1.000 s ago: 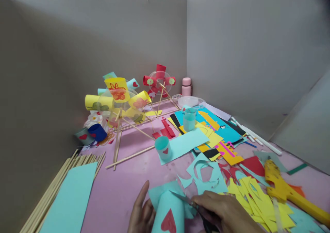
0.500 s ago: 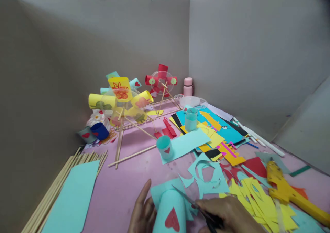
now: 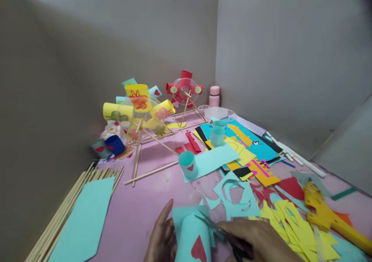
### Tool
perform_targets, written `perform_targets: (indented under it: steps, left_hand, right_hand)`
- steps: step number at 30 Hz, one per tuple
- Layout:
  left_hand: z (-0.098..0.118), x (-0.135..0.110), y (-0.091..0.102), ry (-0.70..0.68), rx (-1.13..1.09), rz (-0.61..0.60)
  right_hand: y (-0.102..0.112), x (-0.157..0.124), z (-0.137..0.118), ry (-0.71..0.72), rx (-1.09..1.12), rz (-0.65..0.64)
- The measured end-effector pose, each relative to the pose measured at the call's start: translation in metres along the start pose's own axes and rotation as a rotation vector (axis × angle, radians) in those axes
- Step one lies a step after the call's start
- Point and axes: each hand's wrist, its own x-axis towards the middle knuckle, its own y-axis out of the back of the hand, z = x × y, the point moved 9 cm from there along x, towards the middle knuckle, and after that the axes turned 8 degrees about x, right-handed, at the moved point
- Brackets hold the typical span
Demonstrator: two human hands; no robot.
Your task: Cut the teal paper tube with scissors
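Observation:
At the bottom of the head view, a light-blue paper tube with a red heart on its side stands out from a square light-blue sheet at its far end. My left hand holds the tube from the left, its thumb raised and the other fingers curled against the paper. Black-handled scissors are gripped in my right hand. Their blades lie across the sheet along the tube's upper right edge. The tube's near end is cut off by the frame.
Light-blue offcuts, yellow scraps and a yellow glue gun lie to the right. Wooden sticks are at left under a light-blue sheet. A light-blue cup and paper wheels on stick stands are farther back.
The view has shifted slightly, moving the scene a little to the right. The scissors' tips have come round lower along the tube's far edge. Both hands keep their holds.

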Motion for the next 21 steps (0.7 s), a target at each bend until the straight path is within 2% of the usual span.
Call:
perform_targets:
  steps: [3, 8, 10, 12, 16, 19, 21]
  left_hand:
    - [0.0, 0.0, -0.004, 0.061, 0.078, -0.013]
    - [-0.001, 0.003, -0.006, 0.094, 0.162, -0.106]
    - [-0.003, 0.004, -0.002, 0.09, 0.141, -0.083]
    - [-0.006, 0.005, 0.003, 0.084, 0.104, -0.052]
    - [-0.014, 0.008, -0.001, 0.048, 0.052, -0.113]
    - [-0.018, 0.007, -0.005, -0.009, 0.031, -0.201]
    - [-0.014, 0.004, -0.006, -0.083, 0.007, -0.225]
  right_hand:
    - [-0.005, 0.003, 0.0, -0.034, -0.008, -0.065]
    - [-0.005, 0.004, -0.001, -0.029, -0.053, -0.076]
    - [-0.008, 0.003, 0.0, -0.016, -0.063, -0.092]
    - [-0.006, 0.001, 0.002, -0.008, -0.066, -0.055]
    - [-0.001, 0.0, 0.006, 0.014, 0.005, 0.025]
    - [-0.006, 0.002, 0.008, 0.02, 0.062, -0.019]
    - [-0.006, 0.003, 0.01, 0.014, 0.073, -0.003]
